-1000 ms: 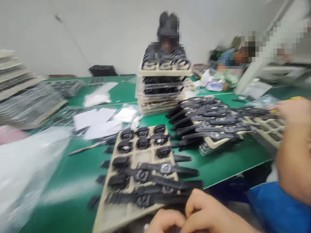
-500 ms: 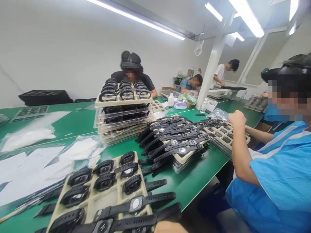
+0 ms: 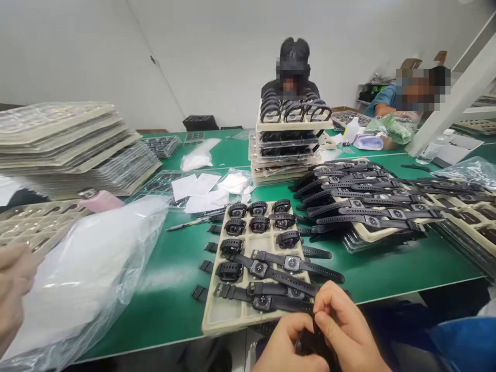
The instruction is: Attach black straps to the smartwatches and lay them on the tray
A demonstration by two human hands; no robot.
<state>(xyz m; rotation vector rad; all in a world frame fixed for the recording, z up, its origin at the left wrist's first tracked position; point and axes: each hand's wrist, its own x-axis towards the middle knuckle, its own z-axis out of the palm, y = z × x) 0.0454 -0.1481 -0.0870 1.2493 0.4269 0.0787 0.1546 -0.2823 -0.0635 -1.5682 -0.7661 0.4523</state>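
Both of my hands meet at the bottom edge of the view, just off the near edge of the green table (image 3: 174,289). My left hand (image 3: 289,349) and my right hand (image 3: 344,330) are closed together on a black watch (image 3: 310,341), which shows only as a dark shape between the fingers. Right in front of them lies a beige tray (image 3: 232,318) with several black watches (image 3: 267,268), some buckled into loops, some with straps laid out flat.
A second tray of flat-strapped watches (image 3: 368,212) lies to the right, a tall stack of trays (image 3: 287,150) behind. Stacked empty trays (image 3: 70,150) and a clear plastic bag (image 3: 85,274) fill the left. Another person's hand (image 3: 13,289) shows at far left; two people sit across.
The view swung up and right toward the co-worker in blue, then back down to the tray. My hands, out of view half a second ago, are in sight again at the bottom.
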